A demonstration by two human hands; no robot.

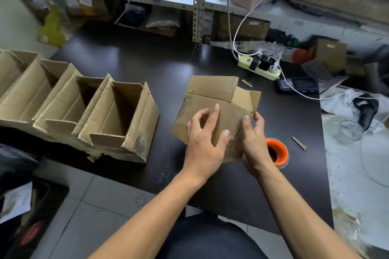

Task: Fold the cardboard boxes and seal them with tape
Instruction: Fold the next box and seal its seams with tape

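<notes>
Cluttered stockroom, shelving behind, dark desk point(147, 65) in front. At centre, a flattened box point(212, 101) held tilted above the desk, flaps pointing away. Left hand point(205, 143) spread over its near face, fingers point(215, 109) loosely bent and pressing the panel, nothing enclosed. Right hand point(253, 143) pinching the box's right edge between thumb and fingers. Probably the opening-out step: best done by pushing opposite creases toward each other, keeping both hands on the panels rather than the flaps, then tucking the short flaps before the long ones. Tape roll point(276, 151), orange core, just beside the right wrist at the desk's near edge, handy for sealing but easy to knock off. To the left, a row of open boxes point(84, 109), well apart from the hands. Bare desk beyond the box for setting it down; power strip point(260, 67) and cables on the far right worth avoiding.
</notes>
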